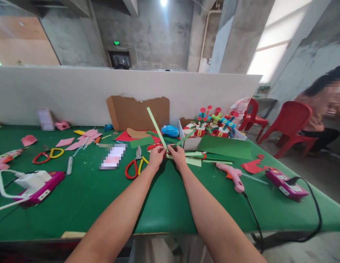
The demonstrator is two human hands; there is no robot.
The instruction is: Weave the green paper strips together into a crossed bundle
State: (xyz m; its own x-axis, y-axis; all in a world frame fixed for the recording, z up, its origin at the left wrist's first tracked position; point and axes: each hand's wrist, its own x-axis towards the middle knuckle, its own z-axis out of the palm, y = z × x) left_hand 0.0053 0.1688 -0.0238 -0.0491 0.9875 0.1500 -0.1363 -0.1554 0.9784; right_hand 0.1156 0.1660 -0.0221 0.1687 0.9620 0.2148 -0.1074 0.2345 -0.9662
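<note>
Over the middle of the green table, my left hand point(157, 156) and my right hand point(178, 155) nearly meet, fingertips pinched. My left hand grips a pale green paper strip point(155, 122) whose long end rises up and to the left. A darker green paper strip point(185, 137) slants up to the right from my right fingers. Exactly how the two strips meet is hidden by the fingers. Just left of my left hand lie scissors point(135, 168) with red and yellow handles. Further right rests a pink glue gun point(232, 174).
A box point(186, 143) of colourful paper-spring figures stands at the back right, behind a dark green sheet point(224, 147). Purple power strips lie at the right point(286, 184) and left point(46, 188). Brown cardboard point(139, 113) leans on the white partition point(76, 91). A person sits at far right.
</note>
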